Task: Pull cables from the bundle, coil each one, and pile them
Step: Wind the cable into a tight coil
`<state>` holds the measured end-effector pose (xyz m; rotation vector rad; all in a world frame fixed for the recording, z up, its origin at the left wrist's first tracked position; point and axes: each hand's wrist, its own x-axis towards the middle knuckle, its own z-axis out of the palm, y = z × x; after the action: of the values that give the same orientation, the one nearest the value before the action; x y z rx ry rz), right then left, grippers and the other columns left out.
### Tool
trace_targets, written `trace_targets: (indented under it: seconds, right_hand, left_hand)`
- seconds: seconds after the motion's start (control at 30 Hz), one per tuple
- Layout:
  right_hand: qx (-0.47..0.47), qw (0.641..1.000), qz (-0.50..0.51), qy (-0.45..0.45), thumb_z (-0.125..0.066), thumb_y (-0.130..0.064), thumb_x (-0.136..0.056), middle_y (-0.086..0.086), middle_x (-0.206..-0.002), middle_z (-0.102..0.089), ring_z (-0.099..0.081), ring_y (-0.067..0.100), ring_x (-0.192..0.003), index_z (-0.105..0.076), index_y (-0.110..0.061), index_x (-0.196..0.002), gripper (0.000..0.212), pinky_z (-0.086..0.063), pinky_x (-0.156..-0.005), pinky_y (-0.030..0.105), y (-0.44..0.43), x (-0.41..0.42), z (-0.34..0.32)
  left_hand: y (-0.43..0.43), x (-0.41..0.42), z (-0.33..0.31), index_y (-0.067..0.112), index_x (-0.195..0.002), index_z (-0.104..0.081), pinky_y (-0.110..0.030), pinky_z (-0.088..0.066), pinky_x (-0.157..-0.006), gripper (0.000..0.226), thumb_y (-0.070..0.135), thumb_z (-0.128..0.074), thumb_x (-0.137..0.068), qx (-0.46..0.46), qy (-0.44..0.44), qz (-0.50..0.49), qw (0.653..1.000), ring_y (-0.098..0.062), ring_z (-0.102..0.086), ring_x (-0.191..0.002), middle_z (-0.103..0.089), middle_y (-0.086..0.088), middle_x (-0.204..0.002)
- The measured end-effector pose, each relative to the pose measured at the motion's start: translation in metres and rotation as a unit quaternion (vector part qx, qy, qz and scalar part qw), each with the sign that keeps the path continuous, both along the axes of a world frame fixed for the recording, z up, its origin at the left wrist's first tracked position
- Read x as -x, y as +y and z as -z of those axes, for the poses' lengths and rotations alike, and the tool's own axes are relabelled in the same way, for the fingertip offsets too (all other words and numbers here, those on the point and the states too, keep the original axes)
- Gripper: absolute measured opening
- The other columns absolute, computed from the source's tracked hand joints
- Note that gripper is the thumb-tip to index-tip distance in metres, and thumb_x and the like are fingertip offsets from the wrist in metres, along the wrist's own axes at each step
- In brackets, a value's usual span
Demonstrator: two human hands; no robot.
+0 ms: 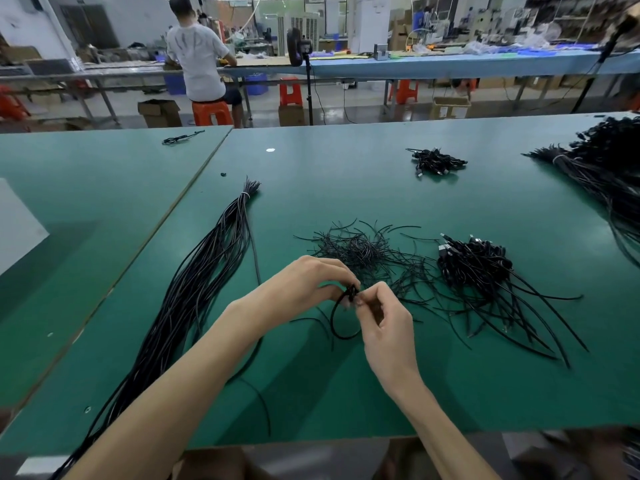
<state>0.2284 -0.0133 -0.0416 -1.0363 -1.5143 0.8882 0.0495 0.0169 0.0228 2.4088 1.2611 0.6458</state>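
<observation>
Coil of thin black cable (351, 293), pinched between left hand (308, 282) and right hand (384, 322) over green table (339, 393); risk: loop springs open if either pinch slackens.

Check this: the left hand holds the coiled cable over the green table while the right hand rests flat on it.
Wrong on the right hand: the head view shows its fingers pinching the coiled cable too, opposite the left hand, over the green table.

Smooth green matt table (346, 188), glossy black plastic-sheathed cable bundle (194, 289), orange plastic stools (211, 112)
</observation>
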Motion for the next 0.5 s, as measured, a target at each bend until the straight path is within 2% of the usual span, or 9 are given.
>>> trace_targets:
  seconds: [0.07, 0.17, 0.3, 0.43, 0.5]
  right_hand:
    - [-0.005, 1.0, 0.009, -0.009, -0.06, -0.004, -0.1, -0.001, -0.074, -0.061, -0.046, 0.007, -0.062, -0.056, -0.012, -0.083, 0.02, -0.037, -0.058, 0.016, 0.001, 0.0, 0.001]
    - [-0.018, 1.0, 0.019, -0.011, -0.06, -0.007, -0.101, 0.001, -0.079, -0.064, -0.055, 0.012, -0.069, -0.055, -0.01, -0.084, 0.018, -0.044, -0.06, 0.02, 0.001, 0.0, 0.001]
    - [-0.042, 0.998, 0.039, -0.037, -0.06, -0.009, -0.102, -0.001, -0.077, -0.055, -0.046, 0.013, -0.068, -0.051, -0.01, -0.083, 0.02, -0.04, -0.06, 0.021, 0.002, 0.001, 0.002]
    - [-0.066, 0.995, 0.046, -0.055, -0.059, -0.003, -0.101, -0.002, -0.076, -0.052, -0.044, 0.012, -0.067, -0.053, -0.009, -0.082, 0.021, -0.035, -0.061, 0.016, 0.003, 0.0, 0.003]
    - [-0.062, 0.995, 0.036, -0.065, -0.059, -0.001, -0.1, -0.004, -0.076, -0.052, -0.044, 0.012, -0.068, -0.053, -0.01, -0.082, 0.021, -0.035, -0.062, 0.015, 0.003, 0.001, 0.003]
  left_hand:
    - [0.001, -0.003, 0.002, 0.009, -0.105, -0.076, -0.04, -0.053, -0.09, 0.018, 0.001, -0.063, -0.095, -0.003, -0.006, -0.012, 1.0, -0.013, -0.067, -0.091, -0.073, 0.004, -0.1]
    - [0.001, -0.009, 0.006, 0.006, -0.101, -0.073, -0.043, -0.052, -0.082, 0.014, 0.009, -0.059, -0.101, -0.029, -0.001, -0.04, 0.999, -0.017, -0.061, -0.086, -0.068, 0.001, -0.094]
    - [-0.004, -0.017, 0.01, 0.007, -0.086, -0.063, -0.038, -0.048, -0.071, 0.026, 0.023, -0.054, -0.104, -0.034, -0.019, -0.06, 0.997, -0.003, -0.048, -0.071, -0.053, 0.013, -0.076]
    - [-0.006, -0.022, 0.009, 0.017, -0.067, -0.048, -0.031, -0.039, -0.057, 0.044, 0.036, -0.054, -0.106, 0.075, -0.04, -0.115, 0.99, -0.009, -0.039, -0.055, -0.045, 0.008, -0.059]
    - [-0.005, -0.02, 0.004, 0.017, -0.064, -0.052, -0.029, -0.041, -0.056, 0.046, 0.039, -0.055, -0.104, 0.13, -0.049, -0.134, 0.981, -0.01, -0.045, -0.051, -0.051, 0.007, -0.056]
